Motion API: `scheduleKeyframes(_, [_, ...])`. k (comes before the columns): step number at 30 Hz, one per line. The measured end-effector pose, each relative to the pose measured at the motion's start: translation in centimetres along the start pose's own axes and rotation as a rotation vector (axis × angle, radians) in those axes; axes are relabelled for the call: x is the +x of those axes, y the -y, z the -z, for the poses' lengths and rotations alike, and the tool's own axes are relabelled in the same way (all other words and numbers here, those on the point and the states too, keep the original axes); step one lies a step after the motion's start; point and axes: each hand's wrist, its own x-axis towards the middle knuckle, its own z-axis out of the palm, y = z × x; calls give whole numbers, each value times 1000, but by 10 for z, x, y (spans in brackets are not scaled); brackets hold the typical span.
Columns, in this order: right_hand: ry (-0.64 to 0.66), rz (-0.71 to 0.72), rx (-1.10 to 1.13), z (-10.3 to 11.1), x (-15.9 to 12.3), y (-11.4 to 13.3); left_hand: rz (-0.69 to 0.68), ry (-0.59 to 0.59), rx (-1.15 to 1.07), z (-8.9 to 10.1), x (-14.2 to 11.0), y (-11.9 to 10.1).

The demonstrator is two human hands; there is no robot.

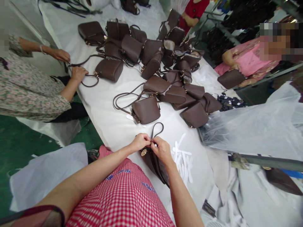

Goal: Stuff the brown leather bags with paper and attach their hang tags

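Observation:
At the near edge of the table lies a dark brown handbag [155,162], partly hidden under my forearm and hands. A round gold-coloured tag [144,152] hangs at its left side. My left hand [142,142] pinches the bag's thin strap [158,126], which loops up beyond my fingers. My right hand [162,148] meets it from the other side, its thumb and fingers closed on the same strap. The fingertips of both hands nearly touch. Just beyond them rests another brown handbag [146,110] with its strap spread to the left.
Many brown handbags [132,49] are heaped across the white-covered table [101,110]. White strips [183,159] lie right of my hands. A co-worker's hands [79,73] hold a strap at left; another person [248,63] holds a bag at right. Clear plastic sheeting [255,126] covers the right side.

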Motion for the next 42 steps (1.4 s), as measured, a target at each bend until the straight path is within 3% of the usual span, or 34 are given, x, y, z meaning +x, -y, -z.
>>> scheduleKeyframes(13, [32,-15,232,2,1,-7,6,78,-62,1,-5,-4])
scheduleKeyframes(29, [16,3,271,1,1,-8,-21,94,-53,3,-5,-4])
scheduleKeyframes(36, [-36,-32,177,-2,2,-9,-28,84,-87,5,-10,-11])
scheduleKeyframes(42, [54,-5,195,5,1,-11,1,117,-202,3,-13,-11])
